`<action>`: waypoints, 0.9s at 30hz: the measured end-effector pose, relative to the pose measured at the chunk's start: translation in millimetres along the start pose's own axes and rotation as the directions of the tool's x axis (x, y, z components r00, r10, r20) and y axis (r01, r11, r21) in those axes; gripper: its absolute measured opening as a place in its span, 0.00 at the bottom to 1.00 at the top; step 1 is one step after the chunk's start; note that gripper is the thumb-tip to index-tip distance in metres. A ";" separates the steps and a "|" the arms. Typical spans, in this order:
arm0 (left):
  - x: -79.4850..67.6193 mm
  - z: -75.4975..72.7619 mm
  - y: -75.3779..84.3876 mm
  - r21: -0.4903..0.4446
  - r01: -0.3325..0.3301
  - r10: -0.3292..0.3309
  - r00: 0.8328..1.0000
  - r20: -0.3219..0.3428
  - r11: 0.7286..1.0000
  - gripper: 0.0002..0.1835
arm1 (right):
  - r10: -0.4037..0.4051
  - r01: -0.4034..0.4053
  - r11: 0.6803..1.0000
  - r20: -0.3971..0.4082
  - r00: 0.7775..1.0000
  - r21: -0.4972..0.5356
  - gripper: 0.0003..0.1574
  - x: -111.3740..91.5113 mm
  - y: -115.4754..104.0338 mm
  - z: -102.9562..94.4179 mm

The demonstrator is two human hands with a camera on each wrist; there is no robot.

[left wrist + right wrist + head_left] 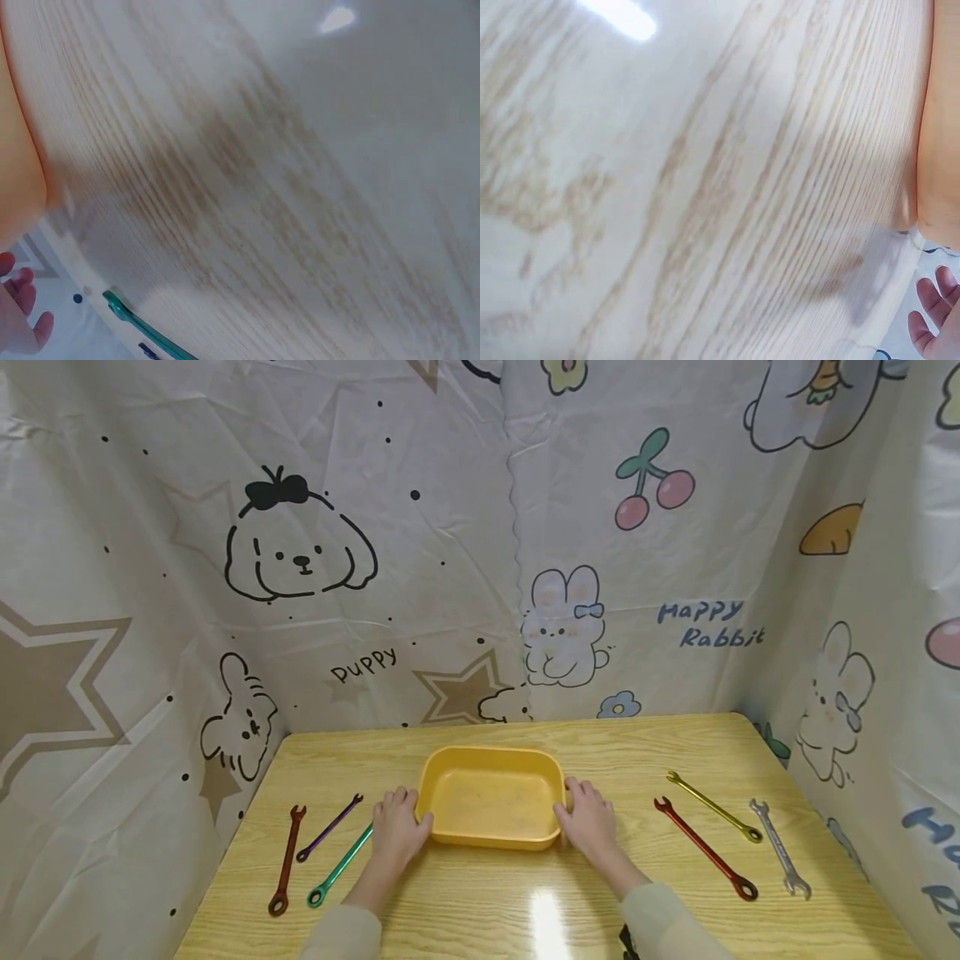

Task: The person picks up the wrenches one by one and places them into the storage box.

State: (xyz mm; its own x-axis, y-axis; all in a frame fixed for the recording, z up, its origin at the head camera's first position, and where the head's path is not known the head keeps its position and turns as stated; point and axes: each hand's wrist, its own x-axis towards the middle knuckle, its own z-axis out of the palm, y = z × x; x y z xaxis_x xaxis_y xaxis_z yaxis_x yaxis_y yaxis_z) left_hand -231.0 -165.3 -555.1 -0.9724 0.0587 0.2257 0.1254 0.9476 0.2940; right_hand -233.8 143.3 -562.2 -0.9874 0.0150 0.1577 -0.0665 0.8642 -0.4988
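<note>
A yellow rectangular bin [491, 842] rests on the wooden table. My left hand [400, 827] is at its left side, thumb by the near corner and fingers along the side wall. At the right side is my right hand [590, 818], its thumb by the rim. Both wrist views show a gap between the loosely bent fingers and the bin: left fingers [24, 296] below the bin's wall [16, 157], right fingers [932, 304] below the wall [939, 127]. A green wrench [339, 867] lies beside my left hand, its far end hidden by that hand.
Left on the table [480, 902] lie a purple wrench [330, 828] and a dark red wrench [287, 860]. To the right are a red wrench [705, 847], a yellow wrench [715, 807] and a silver wrench [780, 848]. Patterned cloth [450, 560] hangs behind and at both sides.
</note>
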 end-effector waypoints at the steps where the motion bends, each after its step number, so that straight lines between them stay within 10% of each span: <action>1: -1.3 0.2 1.1 0.009 -0.003 0.003 1.000 -0.007 1.000 0.22 | -0.003 0.003 1.000 -0.001 1.000 -0.002 0.29 -0.2 0.8 -0.5; 27: -28.3 4.3 28.5 0.019 -0.009 0.010 0.999 -0.049 1.000 0.21 | -0.019 0.019 1.000 -0.012 1.000 -0.010 0.26 -7.9 19.5 -13.6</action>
State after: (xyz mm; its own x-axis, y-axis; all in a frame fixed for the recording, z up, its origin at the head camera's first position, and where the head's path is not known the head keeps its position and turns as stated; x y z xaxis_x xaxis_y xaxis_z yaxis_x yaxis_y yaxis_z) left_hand -200.8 -138.7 -557.0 -0.9603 0.0527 0.2740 0.1305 0.9528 0.2743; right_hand -225.4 166.9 -561.5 -0.9841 0.0045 0.1778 -0.0841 0.8692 -0.4873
